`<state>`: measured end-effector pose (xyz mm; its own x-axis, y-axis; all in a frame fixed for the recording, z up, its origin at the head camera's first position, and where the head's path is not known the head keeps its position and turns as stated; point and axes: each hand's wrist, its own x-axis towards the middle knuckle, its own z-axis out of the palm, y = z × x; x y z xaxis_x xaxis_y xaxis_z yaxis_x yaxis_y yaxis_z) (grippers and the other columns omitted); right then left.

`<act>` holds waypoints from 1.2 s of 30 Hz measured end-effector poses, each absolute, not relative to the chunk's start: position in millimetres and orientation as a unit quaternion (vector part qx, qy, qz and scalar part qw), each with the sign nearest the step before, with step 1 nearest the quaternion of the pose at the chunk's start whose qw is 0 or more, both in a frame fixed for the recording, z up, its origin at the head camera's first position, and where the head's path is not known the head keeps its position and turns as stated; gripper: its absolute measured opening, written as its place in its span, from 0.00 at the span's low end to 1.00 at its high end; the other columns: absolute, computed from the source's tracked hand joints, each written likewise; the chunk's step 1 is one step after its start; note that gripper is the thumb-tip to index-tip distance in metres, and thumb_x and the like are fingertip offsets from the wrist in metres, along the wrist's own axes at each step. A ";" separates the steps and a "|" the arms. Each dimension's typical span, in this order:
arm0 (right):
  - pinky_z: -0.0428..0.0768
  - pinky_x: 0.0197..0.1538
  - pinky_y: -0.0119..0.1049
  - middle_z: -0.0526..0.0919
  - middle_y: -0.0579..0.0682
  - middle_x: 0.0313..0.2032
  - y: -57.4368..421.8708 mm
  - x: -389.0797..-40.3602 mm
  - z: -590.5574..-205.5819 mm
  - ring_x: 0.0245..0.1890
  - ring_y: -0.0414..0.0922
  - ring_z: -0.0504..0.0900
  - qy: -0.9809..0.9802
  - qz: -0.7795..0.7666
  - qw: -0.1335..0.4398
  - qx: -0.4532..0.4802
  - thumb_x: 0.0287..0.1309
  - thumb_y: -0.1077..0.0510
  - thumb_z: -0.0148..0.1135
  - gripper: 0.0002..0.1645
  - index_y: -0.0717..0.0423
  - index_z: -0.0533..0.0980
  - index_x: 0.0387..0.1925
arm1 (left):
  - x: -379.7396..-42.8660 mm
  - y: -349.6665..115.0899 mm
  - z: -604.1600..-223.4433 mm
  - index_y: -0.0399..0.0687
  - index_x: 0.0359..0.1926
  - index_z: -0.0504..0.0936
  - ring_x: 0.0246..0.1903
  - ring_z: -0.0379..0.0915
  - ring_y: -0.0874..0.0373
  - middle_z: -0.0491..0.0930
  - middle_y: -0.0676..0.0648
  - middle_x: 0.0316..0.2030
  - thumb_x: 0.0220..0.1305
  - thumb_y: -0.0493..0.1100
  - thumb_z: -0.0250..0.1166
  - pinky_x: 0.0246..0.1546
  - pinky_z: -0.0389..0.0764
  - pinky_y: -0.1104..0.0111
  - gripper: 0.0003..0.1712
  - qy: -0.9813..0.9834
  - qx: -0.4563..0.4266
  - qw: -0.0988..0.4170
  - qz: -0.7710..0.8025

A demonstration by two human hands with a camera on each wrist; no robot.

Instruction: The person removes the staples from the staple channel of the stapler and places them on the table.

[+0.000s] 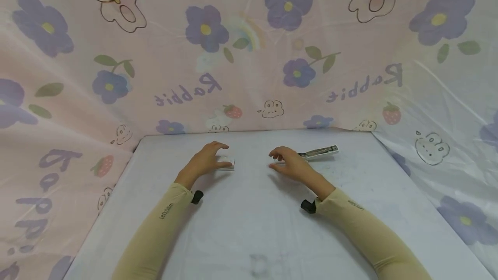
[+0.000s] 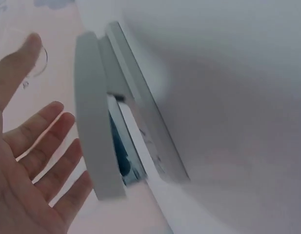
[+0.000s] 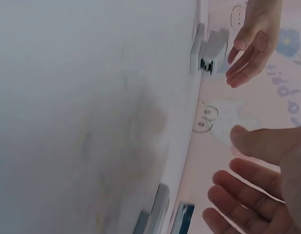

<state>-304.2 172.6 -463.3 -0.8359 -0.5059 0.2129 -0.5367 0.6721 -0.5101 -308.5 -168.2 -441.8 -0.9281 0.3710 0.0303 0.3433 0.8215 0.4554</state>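
On the table a white-grey stapler (image 1: 228, 169) stands beside my left hand (image 1: 201, 161). The left wrist view shows this stapler (image 2: 94, 117) up close, with a dark blue part under its top arm. My left fingers (image 2: 45, 161) are spread behind it, thumb apart, gripping nothing. My right hand (image 1: 292, 164) hovers with loosely bent fingers and holds nothing. Behind it lies a long white piece with a dark, silvery channel (image 1: 320, 153), like a stapler folded open; the hand partly hides it. In the right wrist view only grey bars (image 3: 160, 207) of it show.
Both hands are over a white table (image 1: 249, 219). A pink curtain (image 1: 249, 68) printed with flowers and rabbits rises at the back and sides. Small black cameras (image 1: 197, 197) are strapped at the wrists, by the beige sleeves (image 1: 151, 228).
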 end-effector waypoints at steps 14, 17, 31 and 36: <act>0.81 0.63 0.50 0.84 0.59 0.57 123.6 -299.6 -462.8 0.57 0.53 0.81 -0.895 0.302 0.041 0.326 0.70 0.53 0.74 0.28 0.63 0.78 0.64 | -299.6 -227.4 -451.8 0.38 0.76 0.69 0.76 0.56 0.29 0.64 0.31 0.76 0.63 0.51 0.81 0.75 0.62 0.34 0.48 0.945 0.186 0.050 0.264; 0.82 0.63 0.50 0.84 0.59 0.57 114.8 -300.9 -462.7 0.57 0.53 0.81 -0.892 0.303 0.043 0.332 0.70 0.52 0.74 0.28 0.62 0.78 0.63 | -298.9 -235.4 -454.1 0.36 0.76 0.70 0.75 0.58 0.28 0.65 0.30 0.75 0.63 0.50 0.81 0.75 0.62 0.34 0.48 0.945 0.183 0.051 0.266; 0.80 0.66 0.49 0.84 0.60 0.59 76.0 -311.2 -461.9 0.60 0.53 0.81 -0.880 0.329 0.027 0.343 0.69 0.53 0.75 0.28 0.61 0.78 0.63 | -307.4 -252.5 -462.1 0.31 0.70 0.74 0.64 0.71 0.34 0.76 0.32 0.63 0.65 0.49 0.80 0.71 0.71 0.40 0.41 0.945 0.163 0.078 0.274; 0.80 0.66 0.49 0.84 0.60 0.59 63.9 -314.5 -464.6 0.60 0.54 0.81 -0.873 0.334 0.028 0.354 0.69 0.53 0.74 0.28 0.62 0.78 0.63 | -310.6 -251.8 -460.6 0.31 0.67 0.76 0.63 0.71 0.35 0.77 0.33 0.61 0.65 0.48 0.79 0.72 0.70 0.40 0.38 0.948 0.165 0.084 0.260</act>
<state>-314.5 63.9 -464.6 -0.7478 -0.5998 0.2847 -0.6366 0.5261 -0.5639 -310.6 -251.8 -460.6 -0.9313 0.3566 -0.0742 0.2687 0.8102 0.5209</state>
